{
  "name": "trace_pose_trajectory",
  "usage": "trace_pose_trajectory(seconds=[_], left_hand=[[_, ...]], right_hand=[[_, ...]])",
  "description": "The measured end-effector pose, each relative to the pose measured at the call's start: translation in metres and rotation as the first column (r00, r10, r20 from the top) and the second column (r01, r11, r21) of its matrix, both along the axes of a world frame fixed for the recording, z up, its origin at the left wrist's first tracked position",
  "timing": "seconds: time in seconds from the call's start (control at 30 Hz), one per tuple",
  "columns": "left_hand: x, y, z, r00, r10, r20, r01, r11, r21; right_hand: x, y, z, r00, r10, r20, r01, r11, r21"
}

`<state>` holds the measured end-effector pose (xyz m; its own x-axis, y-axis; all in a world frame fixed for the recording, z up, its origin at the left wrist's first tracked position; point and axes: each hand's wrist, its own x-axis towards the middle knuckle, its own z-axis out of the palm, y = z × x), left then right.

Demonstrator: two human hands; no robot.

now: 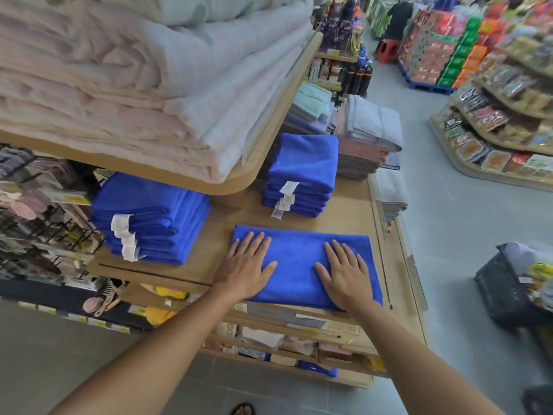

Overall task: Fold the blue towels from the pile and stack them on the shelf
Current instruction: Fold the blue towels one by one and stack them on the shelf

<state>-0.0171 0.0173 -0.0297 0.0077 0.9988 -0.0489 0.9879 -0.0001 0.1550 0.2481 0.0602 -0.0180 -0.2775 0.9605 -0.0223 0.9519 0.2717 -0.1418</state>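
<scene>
Head-camera view of a shop aisle: at far left, a looser stack of blue towels [149, 217] sits under the upper shelf, white tags facing the aisle. It may be the pile being worked from, though this angle does not settle that.

Beside it on the wooden shelf [215, 244], the person's left hand [247, 265] lies flat with fingers spread on the left end of a single blue towel [299, 265], gripping nothing. The towel is laid out as a long rectangle along the shelf's front edge, apparently part-folded and being pressed smooth so that the next fold falls square.

Behind it, well apart, stands a neater stack of folded blue towels [302, 175], tags hanging off its near side, the likely destination for this one.

The right hand [344, 277], also spread wide and palm down, pins the towel's right end, so the cloth is held taut between both palms.

Farther right, grey and pink towels [368, 139] fill the end of the shelf, and a dark basket [502, 292] stands on the floor.
</scene>
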Motion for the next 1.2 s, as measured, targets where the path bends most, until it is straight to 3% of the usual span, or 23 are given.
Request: trace_pose_trajectory(seconds=[0.13,0.27,0.4,0.57,0.77,0.87,1.0,1.2], left_hand=[[-0.001,0.016,0.005,1.000,-0.005,0.004,0.005,1.000,0.000],[0.012,0.014,0.009,0.999,-0.039,0.008,0.038,0.998,0.044],[0.036,0.007,0.008,0.986,-0.167,0.012,0.167,0.986,0.031],[0.038,0.008,0.004,0.985,-0.174,-0.001,0.174,0.985,0.012],[0.038,0.009,-0.001,0.987,-0.162,-0.001,0.162,0.987,0.022],[0.048,0.012,-0.001,0.988,-0.155,0.002,0.155,0.988,0.011],[0.078,0.019,0.000,0.980,-0.199,0.001,0.199,0.980,-0.002],[0.088,0.020,0.018,0.967,-0.203,0.151,0.193,0.978,0.079]], right_hand=[[-0.004,0.011,0.010,0.986,-0.067,-0.151,0.074,0.996,0.039],[0.007,-0.002,0.016,0.900,-0.357,-0.251,0.374,0.927,0.023],[0.013,0.006,0.028,0.889,-0.436,-0.139,0.432,0.900,-0.062],[0.022,0.043,0.051,0.771,-0.571,-0.283,0.484,0.813,-0.323],[0.040,0.052,0.078,0.494,-0.758,-0.426,0.357,0.624,-0.695],[0.046,0.045,0.105,0.476,-0.721,-0.504,0.254,0.661,-0.705],[0.041,0.041,0.142,0.483,-0.611,-0.628,0.205,0.776,-0.597],[-0.006,0.037,0.156,0.604,-0.487,-0.632,0.255,0.868,-0.425]])
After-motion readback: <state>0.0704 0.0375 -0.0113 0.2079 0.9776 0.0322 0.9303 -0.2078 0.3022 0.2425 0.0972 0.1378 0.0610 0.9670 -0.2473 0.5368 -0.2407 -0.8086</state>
